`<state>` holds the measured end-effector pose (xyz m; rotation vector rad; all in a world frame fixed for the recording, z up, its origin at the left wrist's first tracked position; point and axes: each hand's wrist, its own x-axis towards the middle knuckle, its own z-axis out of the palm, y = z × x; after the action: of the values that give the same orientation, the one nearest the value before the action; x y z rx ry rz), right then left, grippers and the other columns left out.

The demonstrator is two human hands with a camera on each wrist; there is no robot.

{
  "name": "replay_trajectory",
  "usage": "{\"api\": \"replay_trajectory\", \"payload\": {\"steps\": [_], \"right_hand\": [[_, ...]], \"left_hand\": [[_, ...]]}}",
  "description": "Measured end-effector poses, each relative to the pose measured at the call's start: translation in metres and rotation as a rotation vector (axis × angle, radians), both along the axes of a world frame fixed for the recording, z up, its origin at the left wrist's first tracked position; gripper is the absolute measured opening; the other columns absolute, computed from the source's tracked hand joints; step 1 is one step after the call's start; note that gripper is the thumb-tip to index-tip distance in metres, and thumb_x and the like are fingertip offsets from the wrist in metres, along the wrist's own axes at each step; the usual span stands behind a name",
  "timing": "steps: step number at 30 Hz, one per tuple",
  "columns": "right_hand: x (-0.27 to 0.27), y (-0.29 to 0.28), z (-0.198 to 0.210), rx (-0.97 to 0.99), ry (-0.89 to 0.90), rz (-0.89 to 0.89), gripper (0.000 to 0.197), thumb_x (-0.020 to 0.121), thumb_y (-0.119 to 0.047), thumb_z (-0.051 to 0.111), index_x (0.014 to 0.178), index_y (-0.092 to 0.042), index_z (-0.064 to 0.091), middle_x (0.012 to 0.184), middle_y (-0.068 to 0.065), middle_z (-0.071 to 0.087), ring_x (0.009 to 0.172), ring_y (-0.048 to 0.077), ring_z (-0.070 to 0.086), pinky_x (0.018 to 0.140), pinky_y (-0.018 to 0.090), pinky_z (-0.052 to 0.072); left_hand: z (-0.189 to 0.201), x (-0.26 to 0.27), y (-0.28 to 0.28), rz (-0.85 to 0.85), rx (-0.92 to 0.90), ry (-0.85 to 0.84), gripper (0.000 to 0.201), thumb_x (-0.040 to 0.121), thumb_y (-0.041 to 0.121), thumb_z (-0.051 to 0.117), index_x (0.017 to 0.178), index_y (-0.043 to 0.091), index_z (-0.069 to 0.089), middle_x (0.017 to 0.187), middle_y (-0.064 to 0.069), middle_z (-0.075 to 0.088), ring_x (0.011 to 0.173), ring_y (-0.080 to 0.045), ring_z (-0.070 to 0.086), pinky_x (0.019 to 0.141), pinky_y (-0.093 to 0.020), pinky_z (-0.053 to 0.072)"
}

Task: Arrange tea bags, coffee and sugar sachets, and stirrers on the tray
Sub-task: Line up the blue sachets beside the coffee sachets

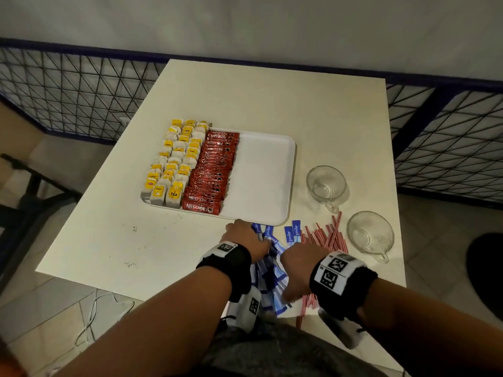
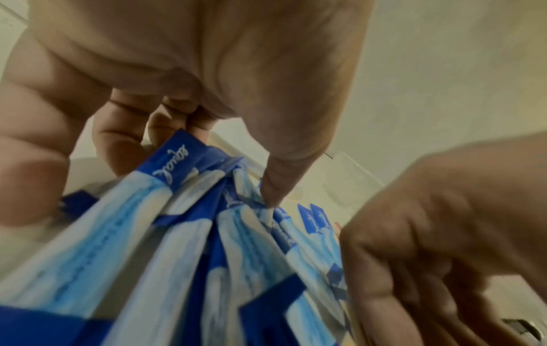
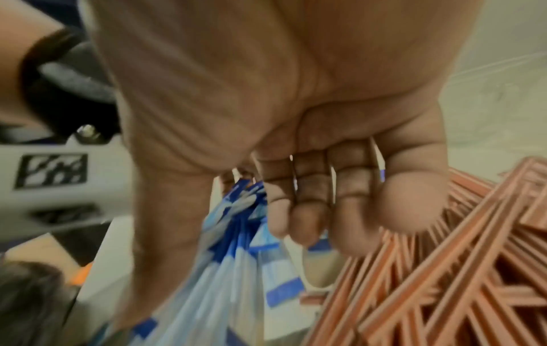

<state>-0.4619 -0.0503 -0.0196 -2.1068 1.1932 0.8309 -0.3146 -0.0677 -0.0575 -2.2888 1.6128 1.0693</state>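
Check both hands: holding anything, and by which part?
Left hand pinches the blue sugar sachets near their top ends. Right hand curls round the same bundle's right side; how firm its grip is cannot be told.

Desk (image 1: pixel 245 104): cream-white top, rectangular, with scattered dark specks (image 1: pixel 133 229) near its left front area. Two clear glass cups stand on the right side of the desk, well apart from each other; the farther cup (image 1: pixel 326 183) and the nearer cup (image 1: pixel 370 233) each have a handle pointing toward the front edge. Behind and to both sides of the desk runs a dark-framed wire mesh panel (image 1: pixel 81 88). A plain pale wall (image 1: pixel 245 23) rises above it. Tiled floor (image 1: pixel 54 308) lies below, with a white cable (image 1: pixel 92 317) on it. A dark table frame (image 1: pixel 30 186) stands at left.
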Motion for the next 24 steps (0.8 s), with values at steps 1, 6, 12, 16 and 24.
{"api": "replay_trajectory", "payload": {"steps": [1,6,12,16,24], "right_hand": [[0.001,0.002,-0.003,0.015,0.021,0.033,0.051,0.061,-0.061,0.078,0.079,-0.017,0.060,0.076,0.000,0.061,0.066,0.017,0.059,0.052,0.026,0.045],[0.012,0.013,-0.010,-0.039,0.082,0.225,0.063,0.063,-0.064,0.077,0.098,-0.012,0.063,0.091,0.002,0.063,0.077,0.023,0.062,0.059,0.029,0.044],[0.019,0.005,-0.012,-0.169,-0.021,0.084,0.048,0.084,-0.052,0.063,0.112,-0.013,0.059,0.110,0.007,0.061,0.098,0.027,0.062,0.072,0.033,0.046],[0.014,0.002,-0.010,-0.156,-0.075,0.027,0.037,0.082,-0.052,0.062,0.094,-0.018,0.052,0.092,0.004,0.056,0.089,0.025,0.061,0.070,0.032,0.047],[0.007,0.011,-0.005,-0.075,0.032,0.117,0.048,0.073,-0.059,0.071,0.077,-0.018,0.047,0.072,-0.004,0.048,0.070,0.019,0.055,0.065,0.031,0.049]], "left_hand": [[0.001,0.001,-0.002,-0.019,-0.004,0.008,0.059,0.078,0.056,0.064,0.113,0.010,0.054,0.116,-0.012,0.055,0.110,-0.030,0.056,0.089,-0.035,0.049],[0.005,0.009,-0.007,-0.042,-0.018,0.093,0.042,0.080,0.055,0.064,0.073,0.014,0.055,0.092,-0.011,0.068,0.085,-0.028,0.065,0.068,-0.029,0.049],[0.019,0.018,0.001,-0.033,-0.042,0.175,0.042,0.088,0.047,0.062,0.067,0.017,0.043,0.074,0.000,0.053,0.082,-0.023,0.057,0.068,-0.025,0.038],[0.022,0.036,0.012,-0.090,-0.043,0.174,0.058,0.075,0.061,0.069,0.100,0.012,0.049,0.098,-0.002,0.055,0.089,-0.019,0.055,0.073,-0.030,0.042],[0.012,0.040,0.045,-0.272,0.061,0.098,0.098,0.045,0.065,0.086,0.124,0.021,0.047,0.104,0.003,0.042,0.107,-0.020,0.051,0.083,-0.029,0.046]]}}
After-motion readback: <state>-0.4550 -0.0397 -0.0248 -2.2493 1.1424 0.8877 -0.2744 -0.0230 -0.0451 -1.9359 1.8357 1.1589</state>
